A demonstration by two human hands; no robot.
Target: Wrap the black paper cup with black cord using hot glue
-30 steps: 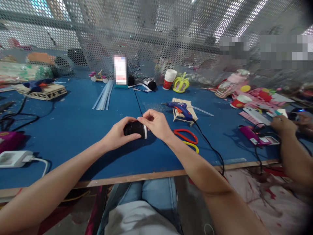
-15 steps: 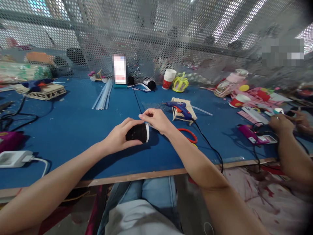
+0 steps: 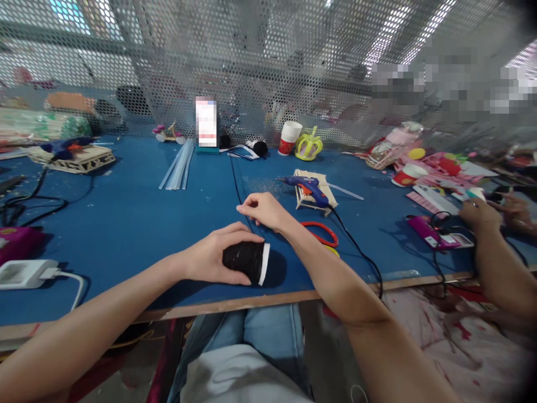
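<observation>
My left hand is wrapped around a cup covered in black yarn, which lies on its side with its bare white rim facing right. Above and beyond it, my right hand is closed in a pinch on a thin black yarn strand. That strand runs from the back of the table, past my right fingertips, down toward the cup. A red ring, perhaps a scissors handle, is partly hidden by my right forearm.
A blue glue gun rests on a small wooden stand, its cord trailing to the table edge. Clear glue sticks, a phone, stacked paper cups and a yellow crown-shaped piece stand behind. A co-worker's hands are at right.
My left hand has brought the cup nearer to me and slightly right, away from my right hand. My right hand has shifted only slightly toward me, and more yarn shows between them.
</observation>
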